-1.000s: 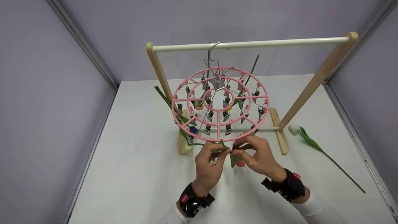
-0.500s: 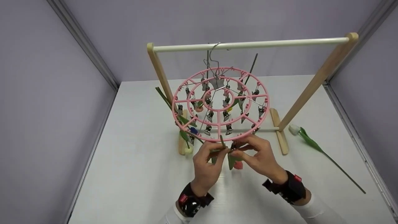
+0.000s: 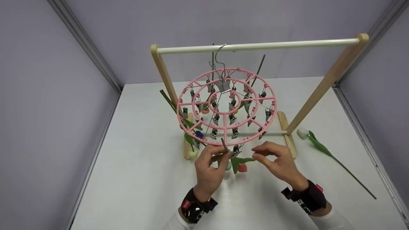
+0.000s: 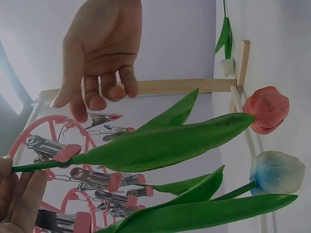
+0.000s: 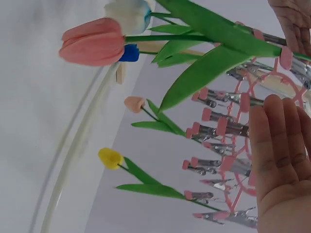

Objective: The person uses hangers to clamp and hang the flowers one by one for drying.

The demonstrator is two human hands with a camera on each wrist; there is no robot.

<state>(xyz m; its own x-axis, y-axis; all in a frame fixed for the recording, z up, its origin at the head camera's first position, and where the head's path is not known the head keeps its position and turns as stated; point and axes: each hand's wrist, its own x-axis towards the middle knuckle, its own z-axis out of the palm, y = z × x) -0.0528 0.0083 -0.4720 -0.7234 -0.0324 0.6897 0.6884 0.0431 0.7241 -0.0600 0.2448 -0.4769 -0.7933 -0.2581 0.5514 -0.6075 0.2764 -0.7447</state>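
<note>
A pink tulip (image 4: pixel 266 110) hangs head down at the near edge of the pink clip hanger (image 3: pixel 224 120). A metal clip (image 4: pixel 51 148) with pink tips sits on its stem just above the leaves. My left hand (image 3: pixel 209 169) pinches that stem beside the clip, and the cut end sticks up past the fingers. To the right, apart from flower and clip, my right hand (image 3: pixel 281 163) holds nothing; its fingers are loosely bent. A white-and-blue tulip (image 4: pixel 279 172) hangs close by, partly hidden behind my left hand in the head view.
The hanger hooks over the white rod (image 3: pixel 287 44) of a wooden-legged rack. Blue (image 3: pixel 199 134), pale yellow (image 3: pixel 193 154), peach (image 5: pixel 134 104) and yellow (image 5: pixel 111 158) tulips hang around it. A white tulip (image 3: pixel 302 133) lies on the table at the right.
My right hand has let go of the clip and moved right, away from the hanger. My left hand has shifted slightly left, still pinching the stem.
</note>
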